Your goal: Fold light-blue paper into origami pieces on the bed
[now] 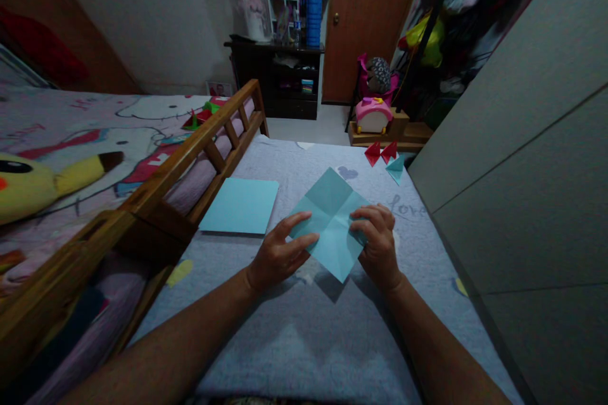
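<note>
Blue bedsheet (266,342) below — left grip (280,252), right grip (379,242) — both pinched closed on creased paper (331,207)

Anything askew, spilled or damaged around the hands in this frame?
Nothing stands out. The left hand and right hand hold a blue sheet whose lines look like fold creases, with no visible tear. The blue paper lies flat to the left, the red folded pieces sit far right, and no spill shows on the patterned cloth.

Dark cabinet (249,85) beside a wooden door (373,19).
On the cabinet's right edge stands a blue container (314,19); a yellow plush toy (28,193) lies near a wooden rail (190,147).
</note>
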### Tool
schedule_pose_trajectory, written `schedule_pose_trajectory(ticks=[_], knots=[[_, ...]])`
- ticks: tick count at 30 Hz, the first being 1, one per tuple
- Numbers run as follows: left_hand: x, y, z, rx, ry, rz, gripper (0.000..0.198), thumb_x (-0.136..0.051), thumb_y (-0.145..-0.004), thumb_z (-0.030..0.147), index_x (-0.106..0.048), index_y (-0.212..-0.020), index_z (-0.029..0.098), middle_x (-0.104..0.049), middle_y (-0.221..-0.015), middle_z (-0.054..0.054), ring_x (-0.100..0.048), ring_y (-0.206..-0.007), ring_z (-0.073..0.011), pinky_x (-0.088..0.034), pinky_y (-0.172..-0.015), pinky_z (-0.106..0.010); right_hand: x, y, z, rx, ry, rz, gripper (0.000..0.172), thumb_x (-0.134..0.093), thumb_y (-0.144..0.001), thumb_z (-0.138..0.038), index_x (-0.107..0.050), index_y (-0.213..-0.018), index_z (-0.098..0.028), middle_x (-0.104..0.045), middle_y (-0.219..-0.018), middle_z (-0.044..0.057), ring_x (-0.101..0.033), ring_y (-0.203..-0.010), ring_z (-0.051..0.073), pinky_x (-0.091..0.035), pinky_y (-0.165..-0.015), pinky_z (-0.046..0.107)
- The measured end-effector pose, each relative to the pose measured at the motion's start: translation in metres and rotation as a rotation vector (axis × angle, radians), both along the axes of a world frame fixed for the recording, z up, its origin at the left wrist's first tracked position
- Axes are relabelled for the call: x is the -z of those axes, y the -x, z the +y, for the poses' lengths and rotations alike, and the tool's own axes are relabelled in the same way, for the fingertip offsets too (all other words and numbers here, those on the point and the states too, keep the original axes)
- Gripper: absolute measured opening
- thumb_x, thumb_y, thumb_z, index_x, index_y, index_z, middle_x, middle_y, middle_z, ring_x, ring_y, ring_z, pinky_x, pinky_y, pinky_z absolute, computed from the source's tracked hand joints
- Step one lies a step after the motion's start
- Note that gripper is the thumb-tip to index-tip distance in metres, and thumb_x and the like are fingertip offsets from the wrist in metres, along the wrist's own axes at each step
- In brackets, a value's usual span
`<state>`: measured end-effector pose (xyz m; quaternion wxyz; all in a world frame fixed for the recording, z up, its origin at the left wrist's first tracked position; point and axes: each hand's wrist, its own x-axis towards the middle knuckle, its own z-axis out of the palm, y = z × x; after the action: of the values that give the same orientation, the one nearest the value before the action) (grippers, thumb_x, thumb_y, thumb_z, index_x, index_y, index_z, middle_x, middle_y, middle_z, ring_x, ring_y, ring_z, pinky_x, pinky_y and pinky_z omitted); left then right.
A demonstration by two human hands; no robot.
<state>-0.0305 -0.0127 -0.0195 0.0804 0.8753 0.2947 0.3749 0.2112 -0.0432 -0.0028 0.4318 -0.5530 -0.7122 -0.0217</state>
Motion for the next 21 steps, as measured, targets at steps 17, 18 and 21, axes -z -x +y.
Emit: schedule_pose_trajectory(ticks=[17,18,21], knots=[[-0.001,-0.002,0.002,-0.058,0.001,-0.15,0.023,-0.056,-0.091,0.015,-0.066,-0.111,0.021,-0.054,-0.137,-0.013,-0.055,-0.127,-0.0253,-0.053,-0.103,-0.042,-0.001,-0.009,0.002,0.045,-0.121,0.042,0.026,-0.052,-0.084,-0.008,-0.065,-0.097,-0.026,-0.058,-0.114,0.008,-0.053,-0.112,0.027,-0.041,-0.101,0.051],[-0.001,-0.002,0.002,-0.064,0.007,-0.153,0.022,-0.057,-0.092,0.016,-0.066,-0.111,0.021,-0.055,-0.137,-0.013,-0.056,-0.127,-0.0251,-0.053,-0.103,-0.042,0.0,-0.011,0.003,0.05,-0.123,0.065,0.026,-0.052,-0.086,-0.01,-0.065,-0.101,-0.026,-0.058,-0.115,0.008,-0.053,-0.112,0.027,-0.042,-0.101,0.05],[0.0,-0.001,0.002,-0.069,0.018,-0.156,0.02,-0.057,-0.092,0.018,-0.067,-0.11,0.022,-0.055,-0.137,-0.012,-0.056,-0.126,-0.0249,-0.054,-0.102,-0.043,0.005,-0.015,0.006,0.032,-0.103,0.196,0.031,-0.051,-0.089,-0.014,-0.059,-0.117,-0.025,-0.056,-0.117,0.009,-0.053,-0.114,0.026,-0.045,-0.098,0.048]])
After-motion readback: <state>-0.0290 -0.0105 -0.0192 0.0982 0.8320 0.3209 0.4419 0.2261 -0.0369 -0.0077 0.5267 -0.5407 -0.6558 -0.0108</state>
